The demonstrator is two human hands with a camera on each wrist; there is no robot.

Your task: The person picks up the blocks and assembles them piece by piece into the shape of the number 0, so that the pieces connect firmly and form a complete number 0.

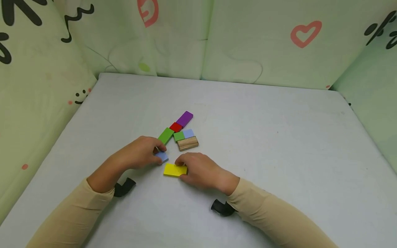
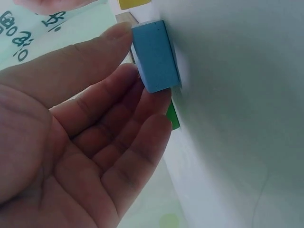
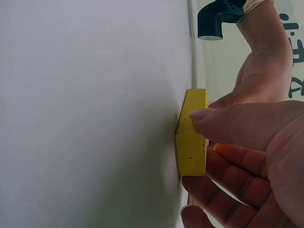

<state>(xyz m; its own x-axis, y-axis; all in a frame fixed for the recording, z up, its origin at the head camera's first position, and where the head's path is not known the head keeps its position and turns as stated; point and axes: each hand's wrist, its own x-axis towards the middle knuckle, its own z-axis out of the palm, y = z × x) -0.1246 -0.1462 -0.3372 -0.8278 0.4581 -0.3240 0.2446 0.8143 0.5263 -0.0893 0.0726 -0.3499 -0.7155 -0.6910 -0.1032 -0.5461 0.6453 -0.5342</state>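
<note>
Pale green cloth [image 1: 248,41] printed with hearts and black squiggles hangs beyond the far edge of a smooth, matte white table [image 1: 279,120]. Left of the table's middle, a purple block [image 1: 185,119], a red block [image 1: 176,127] and a long green block [image 1: 166,136] lie end to end, slanting from the far edge's side toward the left edge. Beside them, a small green block [image 1: 179,136] and a pale blue block [image 1: 188,133] sit side by side against a wood-grain block [image 1: 188,143].

Near the row's lower end, the left hand [image 1: 139,153] pinches a blue block [image 1: 162,157] between thumb and fingers; whether it touches the long green block is hidden. The right hand [image 1: 203,170] grips a yellow block [image 1: 172,169] by its right end, thumb opposite fingers. Such edge holds probably let each piece be steered while it stays low. All are flat, crisp-edged rectangles, probably painted wood; tiny dark specks mark the yellow one, brown streaks the unpainted-looking one.
</note>
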